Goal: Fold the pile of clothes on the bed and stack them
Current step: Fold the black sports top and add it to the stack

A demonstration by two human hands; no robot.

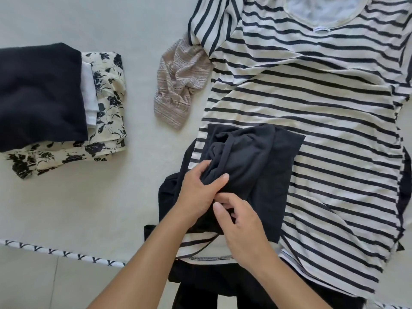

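Head view, looking down on the bed (pixel 66 208). Both my hands are working a small dark top (pixel 252 161) that lies bunched on the near-left part of a striped shirt (pixel 312 108).

Left hand (pixel 198 190): grip closed on a wad of the dark top, thumb over the cloth, fingers tucked into the folds. I hold it there, I judge, to pin the bundle while the other hand sorts out the loose part.

Right hand (pixel 240 221): fingers curled, pinching the dark cloth just beside the left hand. A thin strap (pixel 200 248) trails from under it toward the near edge; probably I am gathering that strap in so it does not hang out of the fold.

Orientation: the dark top runs long from near-left to far-right, its squarer edge toward the far right, the crumpled strap end nearest me. The striped shirt lies flat, spread as a working base, neckline at the far side, hem near; long axis near to far.

More dark cloth (pixel 176 219) sits under the striped shirt's near-left corner and hangs toward me. A beige knit piece (pixel 178 85) pokes out at the shirt's left, unfolded.

Stack (pixel 44 97), well apart on the left: a navy piece on top, white below it, a floral print at the bottom. Folded work goes there, clear of the pile.
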